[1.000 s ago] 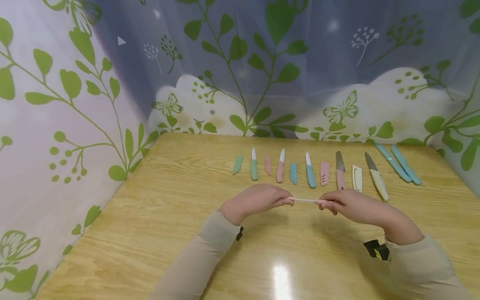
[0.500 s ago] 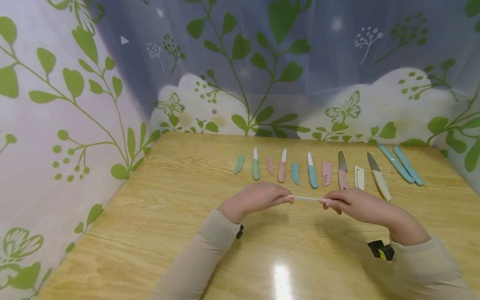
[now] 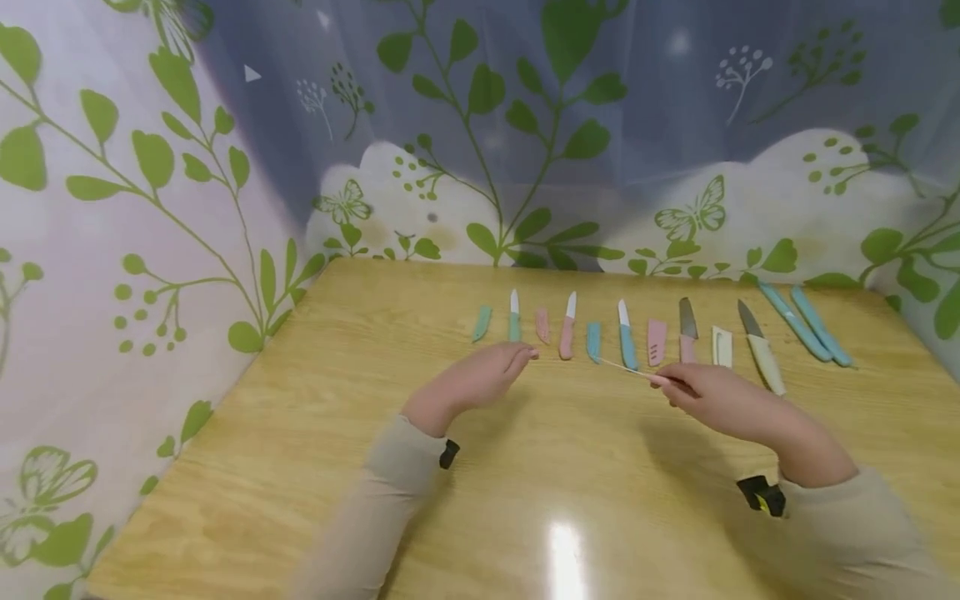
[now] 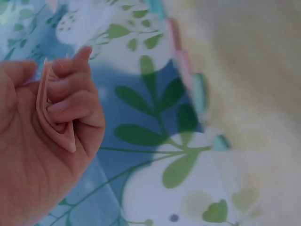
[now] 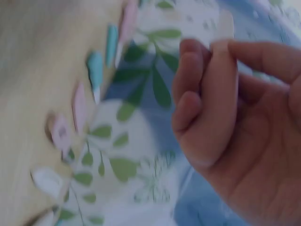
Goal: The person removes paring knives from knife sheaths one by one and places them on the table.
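Note:
In my left hand [image 3: 474, 377] I grip a pink knife sheath [image 4: 43, 106]; the curled fingers cover much of it. My right hand [image 3: 716, 404] holds a knife by its pink handle [image 5: 217, 110]. Its thin blade [image 3: 624, 367] is bare and points left, toward the left hand. Sheath and knife are apart, both raised above the table. Behind the hands lie a green sheath [image 3: 482, 323], a green-handled knife [image 3: 513, 312], a small pink sheath [image 3: 542, 325] and a pink-handled knife [image 3: 567, 329].
Farther right along the wooden table [image 3: 300, 433] lie a blue sheath [image 3: 593, 340], a blue knife [image 3: 626, 337], a wider pink sheath [image 3: 656, 342], a pink-handled knife [image 3: 687, 325], a white sheath [image 3: 722, 346], a cream-handled knife [image 3: 763, 354] and two long blue items [image 3: 821, 325]. Patterned fabric [image 3: 480, 167] stands behind.
The left hand has moved left with the pink sheath, away from the knife, widening the gap. The right hand stays nearly in place, and more of the blade shows.

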{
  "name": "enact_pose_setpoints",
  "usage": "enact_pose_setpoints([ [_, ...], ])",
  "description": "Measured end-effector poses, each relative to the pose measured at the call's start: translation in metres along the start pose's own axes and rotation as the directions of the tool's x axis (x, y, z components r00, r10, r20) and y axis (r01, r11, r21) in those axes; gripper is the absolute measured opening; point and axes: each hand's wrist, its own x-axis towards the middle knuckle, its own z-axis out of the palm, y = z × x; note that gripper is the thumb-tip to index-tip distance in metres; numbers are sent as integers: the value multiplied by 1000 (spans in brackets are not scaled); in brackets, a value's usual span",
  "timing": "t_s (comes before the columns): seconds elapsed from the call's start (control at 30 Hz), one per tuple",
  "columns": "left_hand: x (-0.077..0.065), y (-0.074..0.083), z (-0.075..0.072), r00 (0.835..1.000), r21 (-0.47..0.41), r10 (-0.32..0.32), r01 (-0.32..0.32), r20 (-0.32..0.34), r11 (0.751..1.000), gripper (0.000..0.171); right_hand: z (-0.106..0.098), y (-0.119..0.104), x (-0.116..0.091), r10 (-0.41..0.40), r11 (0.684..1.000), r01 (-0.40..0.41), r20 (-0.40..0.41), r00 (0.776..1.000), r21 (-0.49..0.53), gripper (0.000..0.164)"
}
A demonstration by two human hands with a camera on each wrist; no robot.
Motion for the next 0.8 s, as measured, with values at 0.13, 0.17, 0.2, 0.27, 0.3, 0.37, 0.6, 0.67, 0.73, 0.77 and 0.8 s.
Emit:
enact_pose_setpoints([
  [0.13, -6, -10, 2, 997, -37, -70, 69, -25, 997, 42, 12, -20, 12, 32, 999, -32, -31, 999, 5, 29],
  [0.17, -6, -12, 3, 996, -37, -79, 78, -36, 996, 39, 15, -26, 16, 43, 999, -43, -36, 998, 1, 29],
  [0.2, -6, -14, 5, 995, -27, -86, 85, -49, 996, 36, 19, -31, 20, 57, 998, -57, -33, 998, -4, 28],
  [0.27, -6, -17, 8, 990, 11, -117, 118, -79, 993, 33, 26, -42, 30, 74, 997, -75, -16, 997, -25, 24],
  [0.3, -5, -18, 10, 988, 34, -132, 135, -86, 990, 32, 30, -47, 36, 80, 996, -80, -1, 997, -44, 23],
  [0.37, -1, -18, 12, 981, 110, -170, 180, -93, 978, 28, 37, -56, 49, 89, 992, -86, 35, 995, -90, 30],
  [0.6, 25, -7, 17, 923, 532, -375, 272, 93, 802, 7, 54, -76, 82, 150, 966, -117, 131, 980, -231, 63],
  [0.67, 31, -8, 17, 900, 527, -418, 296, 126, 796, 8, 57, -77, 88, 162, 958, -122, 141, 977, -259, 63],
  [0.73, 33, -11, 17, 897, 439, -424, 335, 121, 834, 35, 63, -76, 93, 171, 952, -122, 157, 973, -280, 61],
  [0.77, 34, -12, 16, 899, 420, -419, 334, 128, 844, 46, 66, -76, 96, 178, 948, -125, 162, 971, -293, 60],
  [0.8, 34, -14, 16, 901, 421, -412, 324, 134, 847, 51, 68, -76, 98, 184, 945, -127, 169, 968, -301, 59],
])
